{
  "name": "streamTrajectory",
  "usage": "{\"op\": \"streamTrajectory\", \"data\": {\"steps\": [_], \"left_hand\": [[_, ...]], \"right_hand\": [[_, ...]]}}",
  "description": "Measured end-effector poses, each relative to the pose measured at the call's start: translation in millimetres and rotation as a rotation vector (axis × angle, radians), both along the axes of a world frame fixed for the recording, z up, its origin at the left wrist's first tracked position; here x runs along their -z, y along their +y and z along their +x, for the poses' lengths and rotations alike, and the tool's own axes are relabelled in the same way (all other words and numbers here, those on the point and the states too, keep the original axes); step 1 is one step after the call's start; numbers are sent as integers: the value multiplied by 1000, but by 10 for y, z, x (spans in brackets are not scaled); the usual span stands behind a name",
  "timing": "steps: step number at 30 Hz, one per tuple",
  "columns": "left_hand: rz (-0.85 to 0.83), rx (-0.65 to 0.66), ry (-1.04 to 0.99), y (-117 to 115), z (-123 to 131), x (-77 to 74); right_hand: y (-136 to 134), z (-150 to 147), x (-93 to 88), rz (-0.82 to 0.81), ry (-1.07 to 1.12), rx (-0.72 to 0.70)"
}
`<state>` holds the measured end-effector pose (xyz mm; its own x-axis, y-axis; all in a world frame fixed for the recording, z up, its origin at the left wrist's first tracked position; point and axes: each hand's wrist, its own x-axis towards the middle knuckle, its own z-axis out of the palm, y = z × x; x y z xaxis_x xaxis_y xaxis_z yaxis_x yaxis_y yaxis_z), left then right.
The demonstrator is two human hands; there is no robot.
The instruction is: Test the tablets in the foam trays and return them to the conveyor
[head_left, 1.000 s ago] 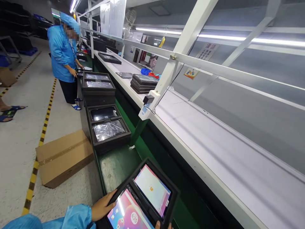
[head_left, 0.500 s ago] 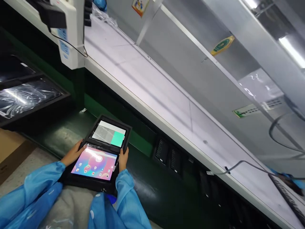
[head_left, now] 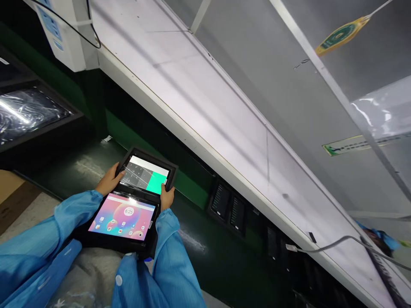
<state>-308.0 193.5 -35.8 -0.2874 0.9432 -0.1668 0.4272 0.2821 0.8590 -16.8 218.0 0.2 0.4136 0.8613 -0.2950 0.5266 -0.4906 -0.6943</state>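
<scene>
A black tray (head_left: pixel 174 169) rests near my lap with two lit tablets in separate compartments. The upper tablet (head_left: pixel 141 174) shows a calculator with a green block, under glossy clear film. On the lower tablet (head_left: pixel 112 225) a pink and blue home screen reads 6:25. My left hand (head_left: pixel 108 181) is closed on the tray's left side, its thumb over the upper tablet's left edge. Across from it, my right hand (head_left: pixel 167 197) grips the right side, thumb by that tablet's lower right corner. The fingers under the tray are hidden.
The tray lies at a dark green conveyor belt (head_left: pixel 195 256) beside a long white ledge (head_left: pixel 192 107). Another tray (head_left: pixel 75 117) with a film-covered device sits left. Farther along the belt stand several dark devices (head_left: pixel 220 199). A grey cable (head_left: pixel 334 244) crosses the ledge.
Both hands have slid up the tray's sides, from beside the lower tablet to beside the upper one. The calculator keys now show more clearly. The head view has shifted.
</scene>
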Motion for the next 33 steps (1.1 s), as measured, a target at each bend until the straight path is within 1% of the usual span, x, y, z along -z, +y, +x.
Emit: {"op": "streamTrajectory", "data": {"steps": [6, 12, 17, 20, 23, 25, 28, 33], "left_hand": [[73, 69, 93, 139, 55, -111], [155, 150, 208, 265, 74, -192], [239, 271, 430, 253, 96, -260], [243, 347, 518, 233, 129, -288], [226, 395, 563, 233, 157, -297], [214, 388, 559, 238, 162, -299], [189, 334, 532, 241, 147, -298], [180, 260, 436, 229, 94, -283]], "right_hand": [[-59, 25, -56, 39, 117, -38], [-16, 3, -49, 15, 108, 54], [-17, 31, -42, 53, 179, 36], [-23, 38, -37, 71, 198, 37], [-25, 31, -34, 91, 203, 43], [-29, 27, -37, 100, 202, 43], [-38, 28, -52, 101, 198, 34], [-37, 16, -75, 72, 179, 9]]}}
